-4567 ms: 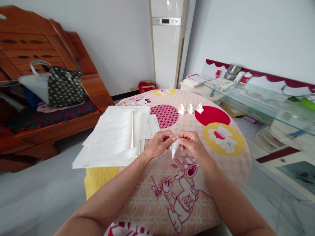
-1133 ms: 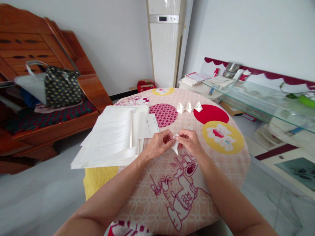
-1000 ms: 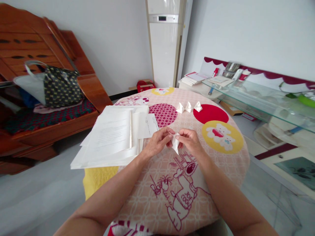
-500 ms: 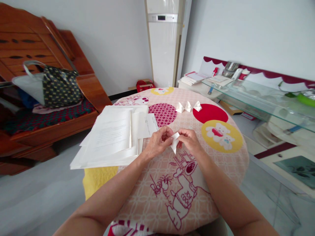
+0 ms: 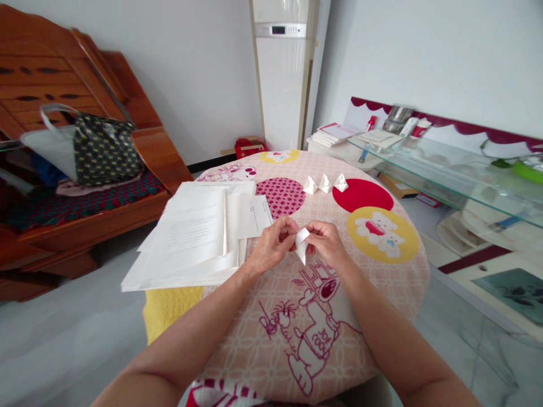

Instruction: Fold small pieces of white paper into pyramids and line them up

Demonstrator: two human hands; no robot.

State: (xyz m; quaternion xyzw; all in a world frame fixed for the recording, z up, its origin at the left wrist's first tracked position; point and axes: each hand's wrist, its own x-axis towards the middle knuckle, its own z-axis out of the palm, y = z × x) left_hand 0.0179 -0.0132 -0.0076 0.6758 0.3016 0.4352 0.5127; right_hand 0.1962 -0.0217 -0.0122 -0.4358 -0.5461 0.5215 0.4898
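Observation:
A small folded piece of white paper [image 5: 302,244] is pinched between my two hands above the table, its pointed end hanging down. My left hand [image 5: 276,242] grips its left side with the fingertips. On the other side, my right hand [image 5: 326,240] holds it between thumb and fingers; the fingers partly hide the upper folds. Beyond my hands stand three small folded paper shapes [image 5: 324,183] in a row. To the left, a stack of white paper sheets [image 5: 195,226] lies near my left forearm, some of them printed.
A patterned pink cloth [image 5: 246,345] covers the round table. On the left is a wooden bench [image 5: 148,133] with a dotted bag [image 5: 104,148]. A glass shelf [image 5: 449,172] with household items runs along the right. A tall white air conditioner [image 5: 280,85] stands behind.
The folded paper has turned slightly between my fingers, and its lower tip has shifted a little to the right. My hands stay in nearly the same place.

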